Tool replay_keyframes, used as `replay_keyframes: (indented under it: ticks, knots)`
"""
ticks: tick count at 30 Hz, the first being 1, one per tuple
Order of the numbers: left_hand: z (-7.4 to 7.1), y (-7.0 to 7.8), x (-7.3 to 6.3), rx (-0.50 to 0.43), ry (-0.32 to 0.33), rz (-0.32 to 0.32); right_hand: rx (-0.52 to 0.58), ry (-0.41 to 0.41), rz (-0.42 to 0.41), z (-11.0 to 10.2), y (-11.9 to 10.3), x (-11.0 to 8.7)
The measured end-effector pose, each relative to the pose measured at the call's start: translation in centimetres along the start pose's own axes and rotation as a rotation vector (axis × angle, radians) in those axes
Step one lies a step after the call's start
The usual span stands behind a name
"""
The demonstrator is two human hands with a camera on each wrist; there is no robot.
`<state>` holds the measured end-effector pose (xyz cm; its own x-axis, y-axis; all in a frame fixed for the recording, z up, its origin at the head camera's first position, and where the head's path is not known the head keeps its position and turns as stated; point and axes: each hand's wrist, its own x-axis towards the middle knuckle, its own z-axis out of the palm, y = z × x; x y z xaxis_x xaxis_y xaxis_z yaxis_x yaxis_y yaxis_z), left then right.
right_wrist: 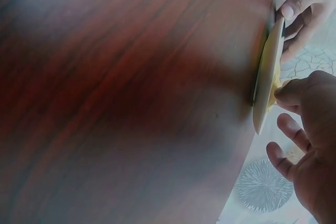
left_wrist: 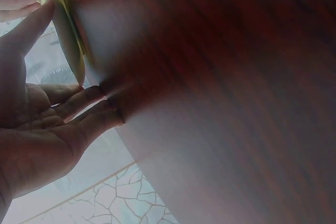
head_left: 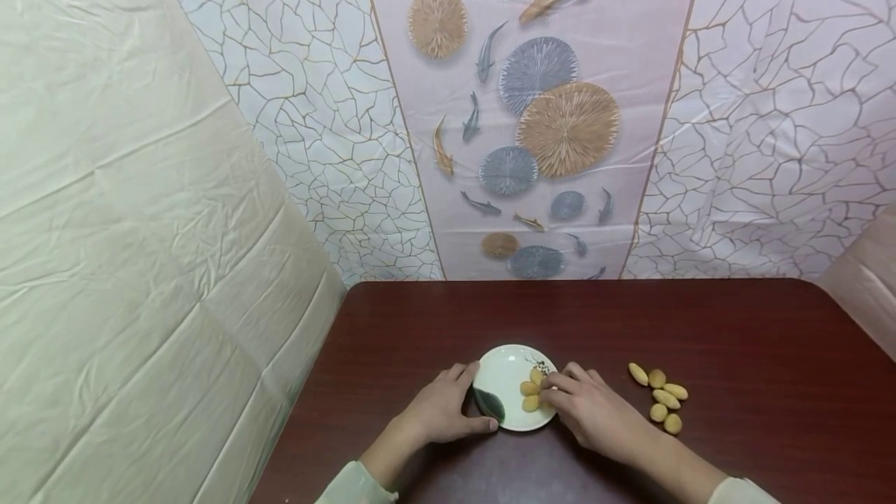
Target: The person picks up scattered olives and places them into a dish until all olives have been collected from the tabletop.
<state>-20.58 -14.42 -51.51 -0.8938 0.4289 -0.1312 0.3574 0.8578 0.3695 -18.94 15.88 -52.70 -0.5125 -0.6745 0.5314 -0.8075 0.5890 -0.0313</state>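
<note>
A white plate [head_left: 511, 368] with a dark green leaf pattern lies on the table. Several small yellow oval pieces [head_left: 530, 403], which look like nuts or small fruits, sit on its right half. My left hand [head_left: 437, 408] rests at the plate's left rim, fingers fairly straight, the thumb touching the near edge. Over the right rim, my right hand [head_left: 595, 411] pinches at one of the yellow pieces with thumb and index finger; the fingertips partly hide it. In the right wrist view the other fingers of the right hand [right_wrist: 320, 145] hang loosely, apart from the plate.
To the right of my right hand, several more yellow-brown oval pieces [head_left: 666, 399] lie loose on the dark red-brown table [head_left: 420, 317]. A patterned cloth [head_left: 574, 131] hangs behind the table's far edge, and a pale cloth [head_left: 140, 216] stands at the left.
</note>
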Motion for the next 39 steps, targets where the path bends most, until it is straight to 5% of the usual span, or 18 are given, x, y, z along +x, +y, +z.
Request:
replay_keyframes:
  ticks: [23,39]
  knots:
    - [0.2,-0.1,-0.4,0.001,-0.019,0.000,-0.038,-0.018,0.105,-1.4,-0.1,-1.6]
    - [-0.4,-0.1,0.1,0.007,-0.020,0.022,-0.101,-0.048,0.178,-3.3,1.7,-3.5]
